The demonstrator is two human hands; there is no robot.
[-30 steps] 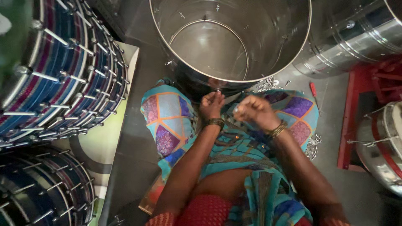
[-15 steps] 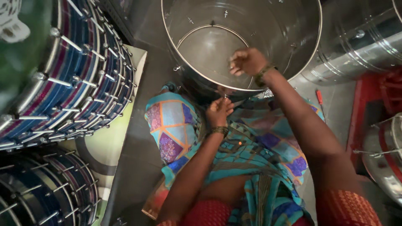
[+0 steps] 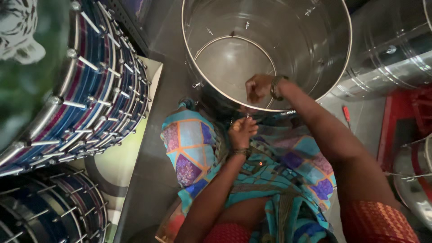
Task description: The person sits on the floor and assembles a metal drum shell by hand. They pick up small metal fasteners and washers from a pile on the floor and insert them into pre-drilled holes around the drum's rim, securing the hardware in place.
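A large shiny steel drum shell [image 3: 315, 54] stands open in front of my lap, with a metal ring visible inside it. My right hand [image 3: 257, 88] reaches over its near rim into the shell, fingers curled; whether it pinches a small part I cannot tell. My left hand [image 3: 243, 130] is just outside the near rim, fingers closed on a small metal fitting at the shell's wall. Both wrists wear bangles. A colourful patterned cloth [image 3: 193, 153] covers my lap.
Stacked blue and purple drums with metal tension rods [image 3: 94, 103] fill the left, more below [image 3: 45, 211]. Other steel shells lie at the right [image 3: 391, 58] and lower right [image 3: 414, 180]. A red-handled screwdriver [image 3: 346, 116] lies on the floor beside a red frame [image 3: 396, 117].
My right hand has gone from beside the left hand at my lap up over the rim and down into the shell. My left hand has stayed at the near rim.
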